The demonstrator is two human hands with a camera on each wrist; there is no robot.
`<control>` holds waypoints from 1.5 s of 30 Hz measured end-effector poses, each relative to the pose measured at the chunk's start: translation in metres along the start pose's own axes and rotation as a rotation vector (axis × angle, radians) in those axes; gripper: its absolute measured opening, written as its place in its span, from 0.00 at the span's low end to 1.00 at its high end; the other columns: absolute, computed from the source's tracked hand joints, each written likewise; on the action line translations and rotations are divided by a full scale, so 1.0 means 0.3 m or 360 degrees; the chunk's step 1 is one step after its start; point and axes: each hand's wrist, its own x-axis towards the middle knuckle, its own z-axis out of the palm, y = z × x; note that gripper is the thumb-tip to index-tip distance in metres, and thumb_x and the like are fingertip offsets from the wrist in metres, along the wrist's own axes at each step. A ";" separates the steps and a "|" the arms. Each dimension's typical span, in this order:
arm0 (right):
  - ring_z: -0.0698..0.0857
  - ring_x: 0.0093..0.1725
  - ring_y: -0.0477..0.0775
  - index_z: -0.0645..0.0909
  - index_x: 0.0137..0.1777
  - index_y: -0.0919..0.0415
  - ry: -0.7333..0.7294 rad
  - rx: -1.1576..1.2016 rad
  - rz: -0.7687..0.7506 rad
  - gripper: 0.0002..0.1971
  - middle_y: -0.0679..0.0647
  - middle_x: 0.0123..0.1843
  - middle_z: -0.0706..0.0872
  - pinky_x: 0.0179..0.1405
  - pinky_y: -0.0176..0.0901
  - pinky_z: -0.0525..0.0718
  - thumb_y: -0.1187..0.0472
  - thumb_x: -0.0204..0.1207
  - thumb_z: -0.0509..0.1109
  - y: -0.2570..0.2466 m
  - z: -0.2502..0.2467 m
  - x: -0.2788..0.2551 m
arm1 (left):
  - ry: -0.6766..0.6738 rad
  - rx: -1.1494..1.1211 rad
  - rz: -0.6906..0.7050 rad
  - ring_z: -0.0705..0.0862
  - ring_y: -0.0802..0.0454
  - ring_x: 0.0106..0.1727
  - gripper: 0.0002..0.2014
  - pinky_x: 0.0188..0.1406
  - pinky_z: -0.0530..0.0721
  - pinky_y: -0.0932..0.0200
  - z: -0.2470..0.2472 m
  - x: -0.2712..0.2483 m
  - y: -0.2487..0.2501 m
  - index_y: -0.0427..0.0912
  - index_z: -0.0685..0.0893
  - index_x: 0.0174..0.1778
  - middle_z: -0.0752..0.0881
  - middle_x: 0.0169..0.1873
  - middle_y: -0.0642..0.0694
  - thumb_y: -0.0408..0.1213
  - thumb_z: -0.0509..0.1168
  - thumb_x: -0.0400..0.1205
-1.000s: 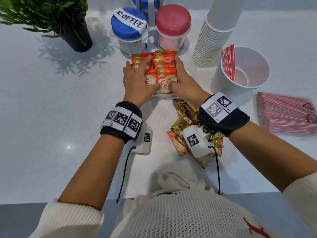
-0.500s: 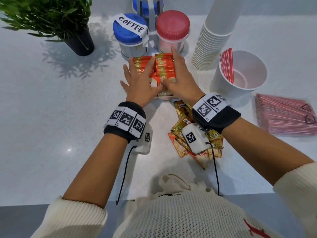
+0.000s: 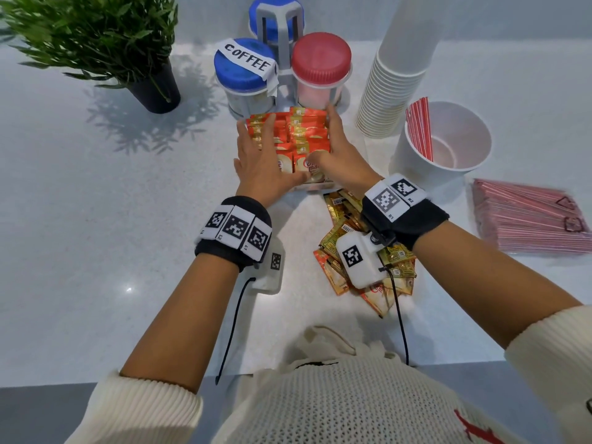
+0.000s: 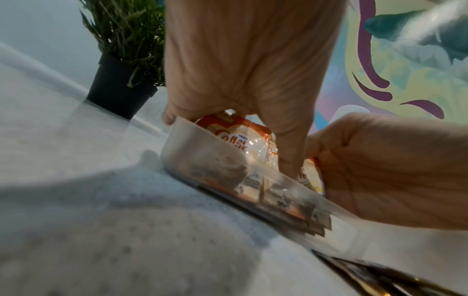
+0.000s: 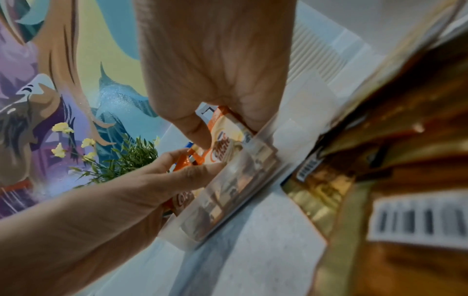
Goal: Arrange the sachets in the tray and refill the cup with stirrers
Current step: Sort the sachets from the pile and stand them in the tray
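Note:
A clear tray (image 3: 315, 186) in front of the jars holds two rows of orange sachets (image 3: 304, 133). My left hand (image 3: 259, 155) lies flat on the left row with straight fingers, its thumb at the near sachets. Along the right row my right hand (image 3: 339, 152) presses with straight fingers, its thumb on the front sachet. The left wrist view shows the tray wall (image 4: 202, 152) with the sachets (image 4: 235, 140) behind it, and the right wrist view shows that wall (image 5: 228, 192) too. A loose pile of gold sachets (image 3: 349, 225) lies under my right wrist. The white cup (image 3: 464, 168) holds several red stirrers (image 3: 419, 129).
A wrapped pack of red stirrers (image 3: 528, 219) lies at the right. A tall stack of paper cups (image 3: 397, 75) stands behind the cup. Blue COFFEE jar (image 3: 246, 75) and red-lidded jar (image 3: 320, 68) sit just behind the tray. A potted plant (image 3: 153, 88) stands far left.
Both hands have stayed on the sachets in the tray. The left hand has slid a little to the left row, and the right fingers now reach the row's far end.

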 end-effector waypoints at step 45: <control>0.78 0.63 0.64 0.71 0.66 0.66 0.0133 -0.1230 0.0272 0.23 0.64 0.64 0.80 0.58 0.49 0.76 0.58 0.74 0.68 0.138 -0.088 -0.199 | 0.0510 -0.0048 -0.0114 0.63 0.39 0.72 0.27 0.67 0.67 0.48 -0.089 -0.164 -0.034 0.38 0.65 0.71 0.64 0.70 0.37 0.37 0.65 0.77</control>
